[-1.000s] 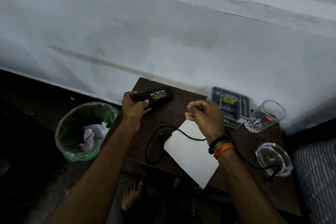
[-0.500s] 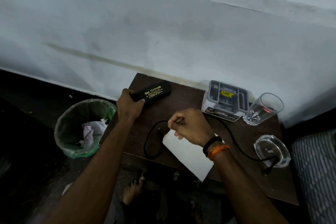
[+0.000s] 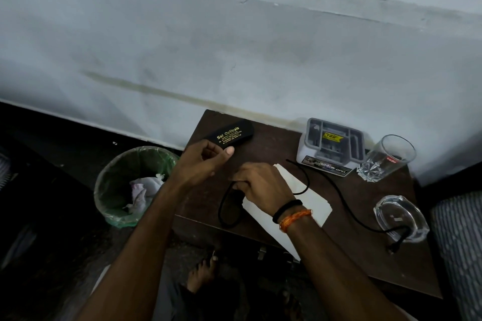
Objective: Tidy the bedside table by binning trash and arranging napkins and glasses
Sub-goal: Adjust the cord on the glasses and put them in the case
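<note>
On the floor at the far left stood the bin [image 3: 135, 185], lined with a green bag and holding crumpled white paper, just beside the left edge of the table [image 3: 365, 216]. The left hand [image 3: 202, 164] was at the far left corner of the table, its thumb and fingers wrapped around the near end of the black glasses case [image 3: 230, 134], which lay tilted with its gold lettering facing up. Just right of it and nearer, the right hand [image 3: 260, 185] rested with curled fingers on the left edge of the white napkin [image 3: 300, 206], pinching the black cable [image 3: 229, 206] where it looped off the napkin. The two hands were close together but not touching. The napkin lay flat in the middle of the table, its near corner overhanging the front edge. Further right, against the wall, sat the grey organiser tray [image 3: 331, 147], with the drinking glass [image 3: 386, 159] just beside it. Near the right edge sat the clear ashtray [image 3: 400, 217], the cable's plug end lying across it.

Compared with half a second before, the right hand had slid left and lower onto the cable at the napkin's edge, and the left hand had shifted its grip on the case, thumb now showing on top. The other things had not moved.
</note>
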